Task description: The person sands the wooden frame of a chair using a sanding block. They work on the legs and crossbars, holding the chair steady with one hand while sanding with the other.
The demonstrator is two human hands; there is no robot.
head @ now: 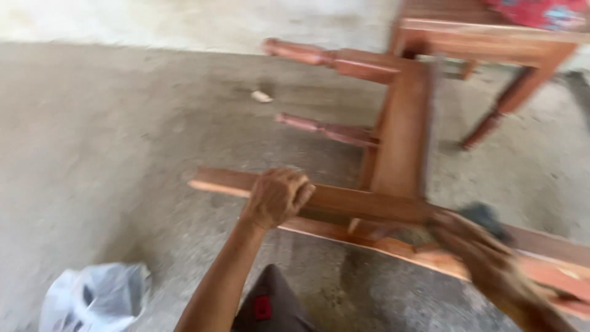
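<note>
**Hands on a tipped wooden frame**

Head view: the left hand (278, 197) has its grip closed around a rail of the reddish wooden frame (402, 132), lying on its side on the concrete floor (123, 141). The right hand (476, 243) is blurred, pressed on a dark pad (488, 216); its grip I cannot tell.

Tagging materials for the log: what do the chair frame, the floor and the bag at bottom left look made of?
Chair frame: reddish-brown wood, seemingly stained or varnished; turned legs, paler bare edge on the rail under the left hand.
Floor: grey concrete, rough and mottled.
Bag: thin, crinkled whitish plastic, probably.
</note>
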